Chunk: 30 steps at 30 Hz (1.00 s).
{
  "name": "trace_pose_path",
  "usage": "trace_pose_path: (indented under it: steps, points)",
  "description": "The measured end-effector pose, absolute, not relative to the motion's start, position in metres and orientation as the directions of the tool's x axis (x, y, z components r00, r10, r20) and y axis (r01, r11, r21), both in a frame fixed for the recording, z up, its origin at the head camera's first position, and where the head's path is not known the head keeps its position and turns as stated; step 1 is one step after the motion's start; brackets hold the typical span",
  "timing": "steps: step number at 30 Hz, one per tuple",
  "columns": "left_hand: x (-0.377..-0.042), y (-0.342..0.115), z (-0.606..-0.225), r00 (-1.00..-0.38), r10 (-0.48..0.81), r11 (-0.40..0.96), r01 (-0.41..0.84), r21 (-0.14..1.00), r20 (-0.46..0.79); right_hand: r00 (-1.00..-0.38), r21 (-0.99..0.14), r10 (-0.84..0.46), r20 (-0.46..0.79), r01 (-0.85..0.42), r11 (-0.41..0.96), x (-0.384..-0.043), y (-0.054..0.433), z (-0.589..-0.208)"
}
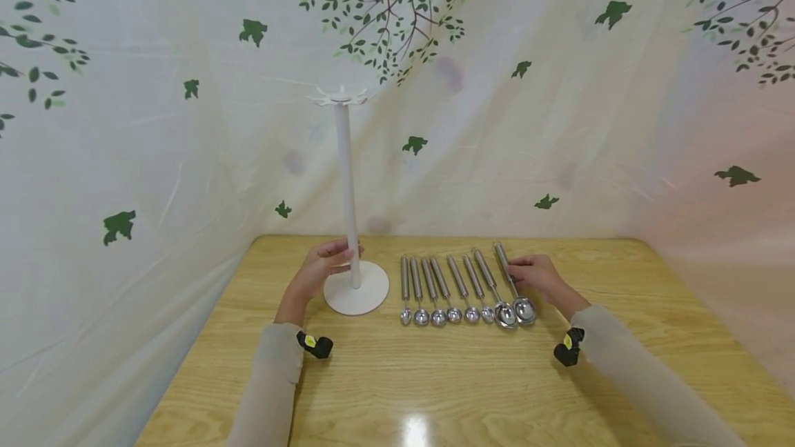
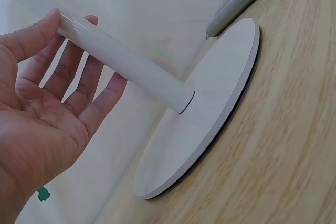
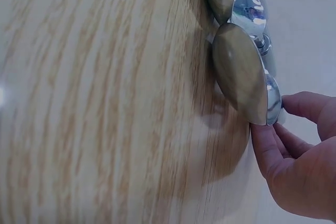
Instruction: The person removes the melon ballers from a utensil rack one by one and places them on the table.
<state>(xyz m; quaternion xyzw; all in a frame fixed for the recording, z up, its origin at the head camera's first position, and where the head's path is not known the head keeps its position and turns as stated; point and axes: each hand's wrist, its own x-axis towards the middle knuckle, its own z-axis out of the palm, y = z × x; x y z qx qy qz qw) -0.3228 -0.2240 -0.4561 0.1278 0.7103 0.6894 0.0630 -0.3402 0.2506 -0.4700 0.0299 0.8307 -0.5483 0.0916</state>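
Observation:
A white stand [image 1: 346, 171] with a round base [image 2: 210, 108] and a ring of hooks at its top stands upright on the table. My left hand [image 1: 321, 267] holds its pole low down, thumb on one side and fingers behind. To the right, several metal scoops [image 1: 453, 281] lie in a row, bowls toward me, small ones at left and larger ones at right. At the row's right end, my right hand [image 1: 537, 274] pinches the handle of a large ice cream scoop [image 1: 524, 310]. In the right wrist view the scoop's bowl [image 3: 239, 72] partly hides the handle.
The wooden table [image 1: 397, 378] reaches back to a hanging pale cloth [image 1: 472, 178] printed with leaves and branches. Each wrist wears a small black camera. The second large scoop [image 1: 505, 316] lies close beside the one at the right end.

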Motion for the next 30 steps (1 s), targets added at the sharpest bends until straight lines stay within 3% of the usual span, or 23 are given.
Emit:
trace_pose_path:
  steps: [30]
  points:
    - [-0.3239,-0.2250,-0.4577,-0.956,0.276,-0.014,0.100,0.995,0.100,-0.983,-0.843,-0.004,-0.181,0.153,0.516,-0.3377,0.2403,-0.4663]
